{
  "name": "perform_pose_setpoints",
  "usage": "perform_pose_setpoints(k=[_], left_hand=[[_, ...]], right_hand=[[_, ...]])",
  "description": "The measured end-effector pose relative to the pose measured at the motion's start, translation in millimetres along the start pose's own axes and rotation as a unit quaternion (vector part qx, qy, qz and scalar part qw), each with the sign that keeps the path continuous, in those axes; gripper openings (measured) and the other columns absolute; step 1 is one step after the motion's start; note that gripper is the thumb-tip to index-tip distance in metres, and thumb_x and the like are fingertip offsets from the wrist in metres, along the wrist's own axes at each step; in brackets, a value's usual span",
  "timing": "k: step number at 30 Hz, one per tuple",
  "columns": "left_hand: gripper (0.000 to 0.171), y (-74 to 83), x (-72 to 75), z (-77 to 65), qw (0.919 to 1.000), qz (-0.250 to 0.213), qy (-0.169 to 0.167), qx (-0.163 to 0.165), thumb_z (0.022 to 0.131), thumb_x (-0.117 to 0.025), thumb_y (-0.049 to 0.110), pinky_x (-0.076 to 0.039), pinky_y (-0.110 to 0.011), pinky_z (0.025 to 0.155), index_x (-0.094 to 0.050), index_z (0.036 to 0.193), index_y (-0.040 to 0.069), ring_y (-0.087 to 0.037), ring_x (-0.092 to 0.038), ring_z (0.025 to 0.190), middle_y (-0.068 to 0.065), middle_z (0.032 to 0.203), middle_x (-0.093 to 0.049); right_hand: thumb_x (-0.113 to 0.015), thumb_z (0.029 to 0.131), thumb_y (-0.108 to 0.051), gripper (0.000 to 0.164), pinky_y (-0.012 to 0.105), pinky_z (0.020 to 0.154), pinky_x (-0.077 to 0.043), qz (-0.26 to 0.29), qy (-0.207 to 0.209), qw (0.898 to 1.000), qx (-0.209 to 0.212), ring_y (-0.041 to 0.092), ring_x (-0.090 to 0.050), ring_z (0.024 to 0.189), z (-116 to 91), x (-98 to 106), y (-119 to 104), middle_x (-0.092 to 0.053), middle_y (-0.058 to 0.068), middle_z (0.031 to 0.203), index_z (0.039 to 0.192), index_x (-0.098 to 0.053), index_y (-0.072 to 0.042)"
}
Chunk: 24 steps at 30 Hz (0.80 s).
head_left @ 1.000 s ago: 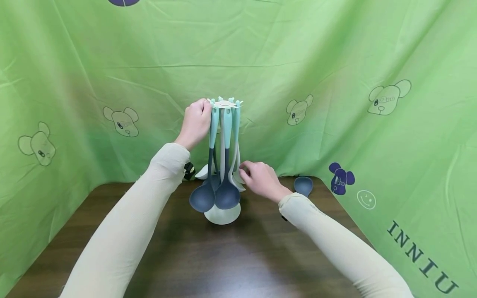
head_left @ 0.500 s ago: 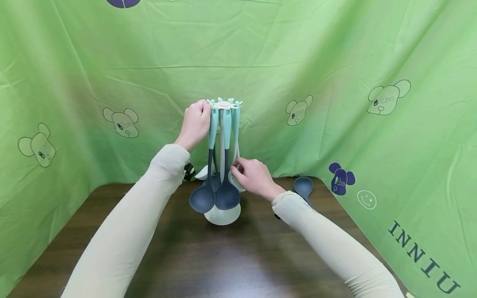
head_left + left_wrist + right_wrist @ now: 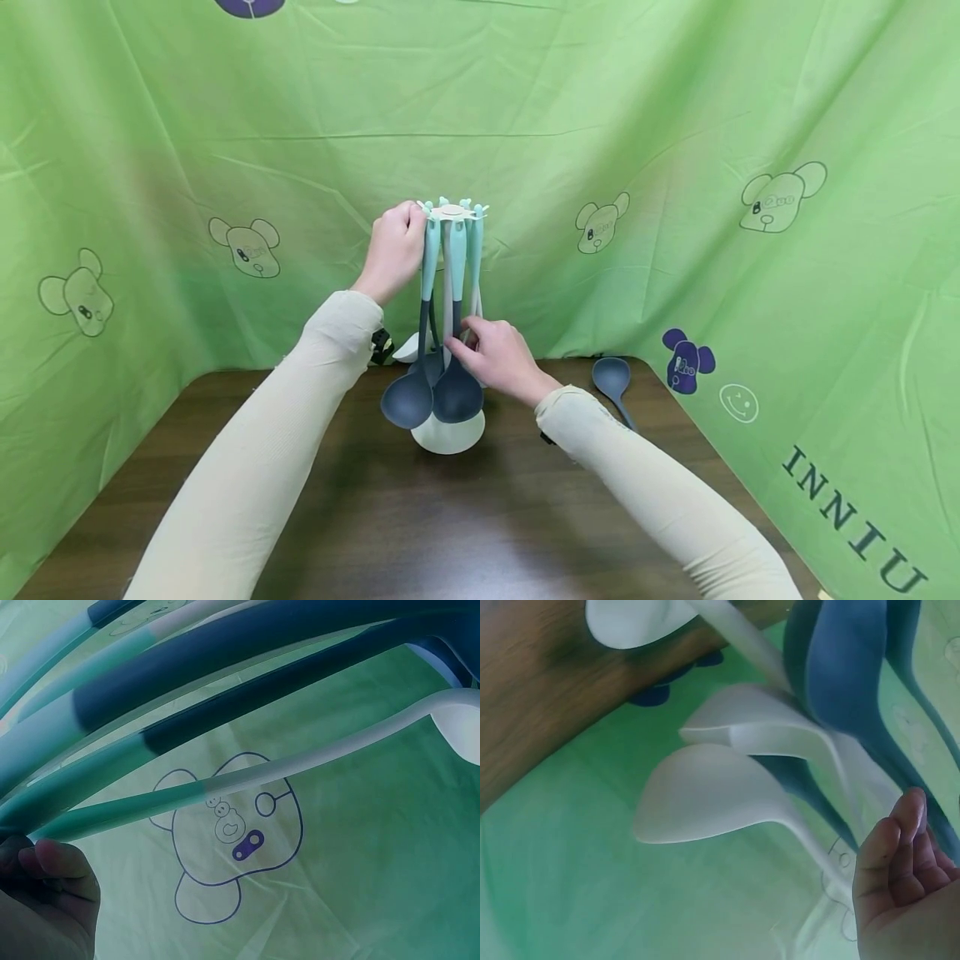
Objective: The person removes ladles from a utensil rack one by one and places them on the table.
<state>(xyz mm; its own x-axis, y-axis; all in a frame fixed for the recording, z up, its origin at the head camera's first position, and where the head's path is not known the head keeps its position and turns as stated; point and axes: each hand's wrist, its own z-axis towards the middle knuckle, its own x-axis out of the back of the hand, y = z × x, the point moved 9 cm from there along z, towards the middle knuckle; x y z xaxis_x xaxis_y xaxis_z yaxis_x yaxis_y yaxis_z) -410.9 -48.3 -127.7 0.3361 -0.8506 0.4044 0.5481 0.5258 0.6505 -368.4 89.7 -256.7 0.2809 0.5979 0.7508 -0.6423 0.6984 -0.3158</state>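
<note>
A utensil rack (image 3: 453, 436) with a white round base and a hooked top stands on the table. Kitchen tools with mint handles hang around it. My left hand (image 3: 395, 243) grips the left edge of its top, with fingers curled beside the handle ends. In front hang a dark ladle (image 3: 459, 398) and a second dark ladle (image 3: 407, 400). My right hand (image 3: 501, 357) overlaps the first ladle's shaft, thumb and forefinger apart, fingertips right at the shaft in the right wrist view. White turners (image 3: 705, 795) hang behind it.
A loose dark spoon-shaped tool (image 3: 611, 377) lies at the back right of the brown table (image 3: 450, 533), partly behind the right sleeve. Green cloth (image 3: 525, 100) printed with bear heads hangs close behind the rack and along both sides.
My right hand has moved left, from beside the white tools on the right of the rack to the front ladle's shaft. The left hand and the rack have stayed in place.
</note>
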Motion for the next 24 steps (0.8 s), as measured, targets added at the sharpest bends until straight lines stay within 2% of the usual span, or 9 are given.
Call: perform_pose_setpoints(k=[4, 8, 24], left_hand=[[0.035, 0.1, 0.4, 0.0, 1.0000, 0.004, 0.002, -0.001, 0.095, -0.029, 0.030, -0.033, -0.031, 0.054, -0.040, 0.068, 0.010, -0.020, -0.036, 0.058, -0.005, 0.063, -0.036], [0.036, 0.0, 0.2, 0.2, 1.0000, 0.004, 0.001, 0.000, 0.096, -0.029, 0.030, -0.033, -0.031, 0.054, -0.040, 0.068, 0.011, -0.019, -0.037, 0.058, -0.005, 0.063, -0.037], [0.036, -1.7, 1.2, 2.0, 1.0000, 0.000, 0.000, -0.004, 0.094, -0.030, 0.030, -0.032, -0.031, 0.053, -0.038, 0.066, 0.010, -0.020, -0.035, 0.056, -0.006, 0.061, -0.035]], right_hand=[[-0.056, 0.089, -0.036, 0.020, 0.023, 0.043, -0.037, 0.003, 0.019, 1.000, 0.008, 0.005, -0.044, 0.043, 1.1, 3.8, -7.2, -0.049, -0.010, 0.051, 0.080, -0.058, -0.018], [-0.056, 0.090, -0.029, 0.023, 0.024, 0.042, -0.035, -0.007, 0.032, 0.999, 0.005, 0.007, -0.042, 0.042, 1.6, 6.3, -10.2, -0.045, -0.008, 0.050, 0.070, -0.051, -0.018], [-0.052, 0.090, -0.025, 0.027, 0.025, 0.041, -0.033, -0.031, 0.038, 0.998, -0.028, 0.009, -0.040, 0.043, -9.4, 19.2, -12.4, -0.044, -0.007, 0.051, 0.065, -0.045, -0.018]])
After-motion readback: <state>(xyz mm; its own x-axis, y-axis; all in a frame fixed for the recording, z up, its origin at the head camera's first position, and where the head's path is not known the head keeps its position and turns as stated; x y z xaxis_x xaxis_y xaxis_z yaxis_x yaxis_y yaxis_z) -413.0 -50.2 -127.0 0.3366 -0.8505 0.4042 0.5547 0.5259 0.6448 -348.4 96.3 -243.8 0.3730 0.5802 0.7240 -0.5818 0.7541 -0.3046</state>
